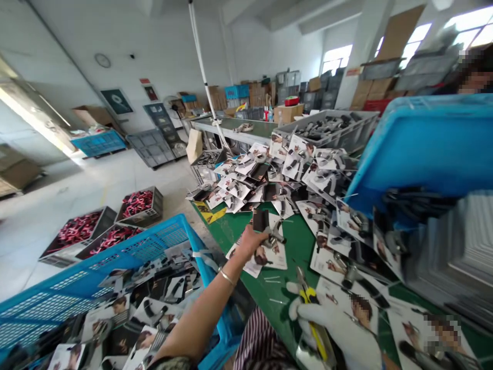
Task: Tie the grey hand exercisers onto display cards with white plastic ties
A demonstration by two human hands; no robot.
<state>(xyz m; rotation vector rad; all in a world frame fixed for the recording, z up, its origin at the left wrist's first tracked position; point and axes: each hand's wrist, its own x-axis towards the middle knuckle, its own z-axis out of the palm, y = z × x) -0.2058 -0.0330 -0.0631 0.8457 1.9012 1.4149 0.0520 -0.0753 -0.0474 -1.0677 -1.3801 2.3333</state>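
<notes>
My left hand (252, 240) pinches a carded clip (262, 221) mid-frame over the green bench (296, 246). My gloved right hand (339, 329) grips yellow cutters (313, 303) at the bottom. The blue crate (181, 226), lower left, looks part-filled, and a big heap of cards (277, 174) waits above.

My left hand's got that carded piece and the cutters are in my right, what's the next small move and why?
Probably pull the carded piece back toward you. Your left hand grips it at full reach over the green table, while the yellow-handled cutters in your gloved right hand sit close to your body, well apart from it.
</notes>
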